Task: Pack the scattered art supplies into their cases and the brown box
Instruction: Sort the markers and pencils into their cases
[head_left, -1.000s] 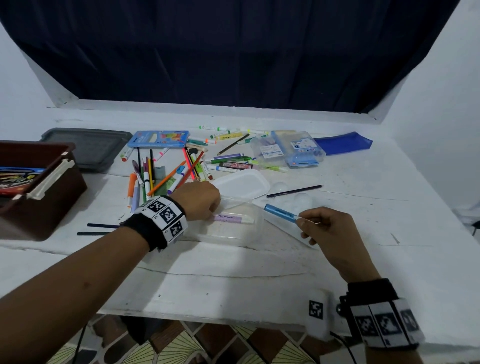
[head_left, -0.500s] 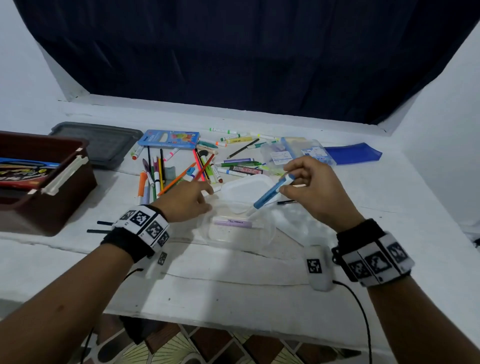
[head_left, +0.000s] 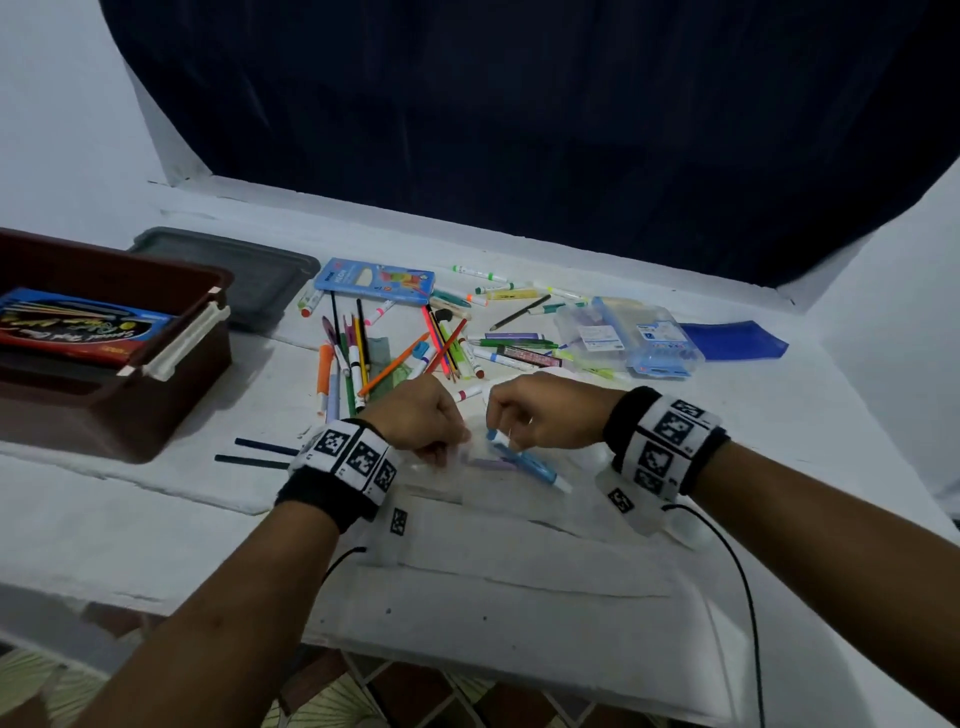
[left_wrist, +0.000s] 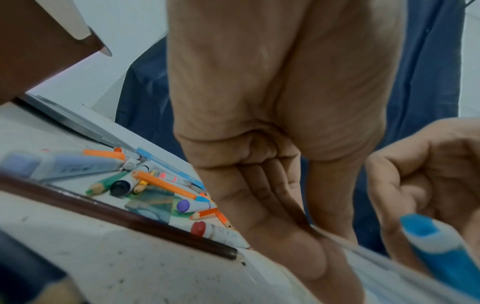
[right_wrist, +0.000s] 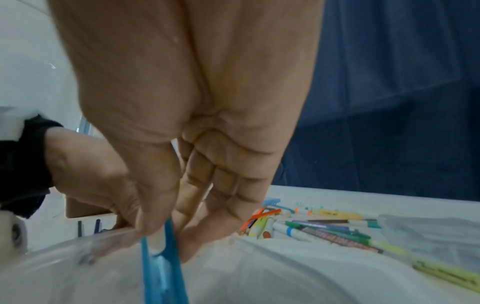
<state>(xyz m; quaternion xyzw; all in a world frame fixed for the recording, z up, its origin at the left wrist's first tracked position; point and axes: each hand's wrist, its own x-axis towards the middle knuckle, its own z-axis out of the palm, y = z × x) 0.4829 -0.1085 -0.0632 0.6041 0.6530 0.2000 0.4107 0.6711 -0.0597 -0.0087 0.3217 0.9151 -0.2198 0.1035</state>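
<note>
Now my right hand (head_left: 545, 413) pinches the blue marker (head_left: 527, 461) into the clear case (head_left: 498, 493) at frame centre, my left hand (head_left: 421, 415) gripping its rim; next I release it.

A white painted table (head_left: 519, 597) with a rough, cracked surface fills the foreground, its near edge chipped. Behind it a raised white ledge (head_left: 363, 218) runs along the back, and above that hangs a dark navy curtain (head_left: 519, 130) in soft folds. Plain white walls (head_left: 62, 104) close in on both sides. Below the table edge a patterned tile floor (head_left: 415, 696) shows in brown and pale green. The light is dim and cool
</note>
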